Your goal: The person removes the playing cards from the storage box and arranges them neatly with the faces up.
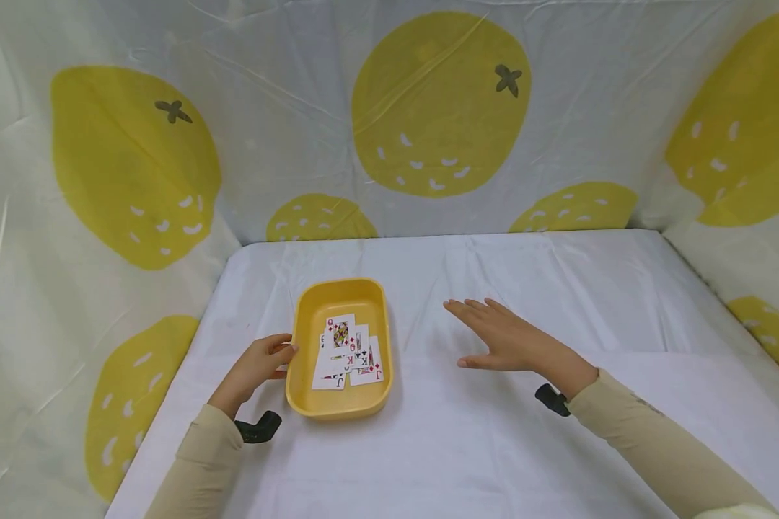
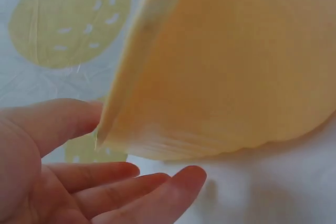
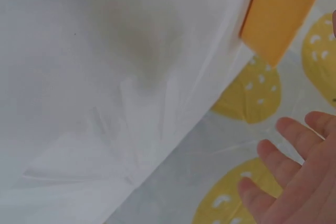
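Observation:
A yellow tray [image 1: 292, 389] with rounded corners stands left of the middle on a white cloth. Inside lie several overlapping playing cards [image 1: 340, 331], with a queen of diamonds on top and kings and jacks partly covered. My left hand [image 1: 256, 367] is at the tray's left side. In the left wrist view its thumb [image 2: 68, 121] meets the tray's rim, while the fingers [image 2: 178, 187] extend loosely below, spaced from the thumb. To the right, my right hand [image 1: 506, 339] hovers above the cloth, palm down, fingers extended, holding nothing.
The table's white cloth [image 1: 454, 447] has creases. A fabric backdrop [image 1: 285, 122] printed with yellow lemons rises behind and at both sides. Black wrist mounts sit under the left sleeve [image 1: 201, 454] and the right sleeve [image 1: 649, 432].

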`<control>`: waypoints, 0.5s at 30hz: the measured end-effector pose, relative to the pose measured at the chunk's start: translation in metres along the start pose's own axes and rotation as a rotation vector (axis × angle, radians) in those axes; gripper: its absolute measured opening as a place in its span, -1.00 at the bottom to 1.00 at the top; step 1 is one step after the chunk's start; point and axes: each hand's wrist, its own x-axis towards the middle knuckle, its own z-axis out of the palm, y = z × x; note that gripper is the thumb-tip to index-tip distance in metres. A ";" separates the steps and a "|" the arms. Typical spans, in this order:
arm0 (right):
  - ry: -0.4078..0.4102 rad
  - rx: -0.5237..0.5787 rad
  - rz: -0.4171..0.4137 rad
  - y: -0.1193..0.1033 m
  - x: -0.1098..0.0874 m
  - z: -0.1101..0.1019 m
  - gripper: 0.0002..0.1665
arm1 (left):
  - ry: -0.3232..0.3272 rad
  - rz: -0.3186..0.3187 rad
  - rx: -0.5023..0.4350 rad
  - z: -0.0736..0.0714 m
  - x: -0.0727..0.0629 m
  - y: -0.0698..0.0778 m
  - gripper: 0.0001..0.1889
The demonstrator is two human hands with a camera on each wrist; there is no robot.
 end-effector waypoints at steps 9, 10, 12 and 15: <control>0.015 0.061 -0.012 -0.013 0.026 -0.002 0.03 | 0.021 -0.064 -0.147 0.003 0.002 -0.005 -0.54; 0.014 0.061 -0.017 -0.016 0.030 -0.002 0.03 | 0.022 -0.064 -0.144 0.003 0.002 -0.005 -0.54; 0.012 0.069 -0.027 -0.023 0.042 -0.004 0.03 | 0.024 -0.060 -0.141 0.004 0.002 -0.005 -0.53; 0.009 0.076 -0.049 -0.035 0.062 -0.006 0.04 | 0.030 -0.062 -0.132 0.006 0.001 -0.005 -0.53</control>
